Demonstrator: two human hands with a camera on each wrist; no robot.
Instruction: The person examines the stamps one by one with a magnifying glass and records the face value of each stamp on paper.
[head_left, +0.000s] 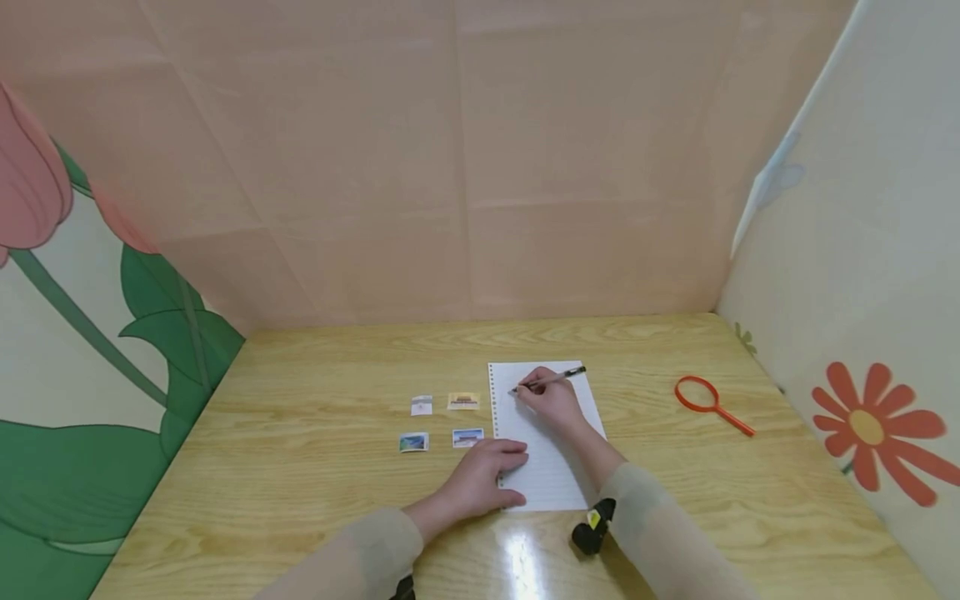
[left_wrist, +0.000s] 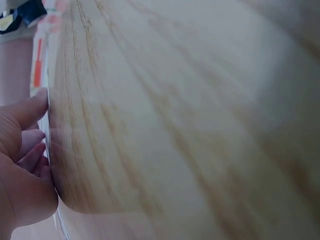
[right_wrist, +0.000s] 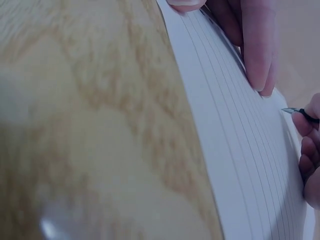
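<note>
A sheet of lined paper [head_left: 551,475] with punched holes down its left side lies on the wooden table. My right hand [head_left: 553,402] pinches a pen [head_left: 558,377] over the upper part of the sheet, its tip at the paper. In the right wrist view the pen tip [right_wrist: 287,110] shows close to the lined surface. My left hand [head_left: 480,479] rests on the sheet's lower left edge with its fingers extended and thumb apart. Just left of the sheet lie small picture cards: a yellowish one [head_left: 463,402], a pale one [head_left: 422,405], a blue-green one [head_left: 414,442] and a bluish one [head_left: 468,437].
A red magnifying glass [head_left: 718,407] lies on the right of the table [head_left: 315,467]. A pinkish sheet [head_left: 360,167] hangs behind the table, and flower-patterned panels [head_left: 862,292] stand at both sides. A black device [head_left: 592,529] is strapped at the right wrist.
</note>
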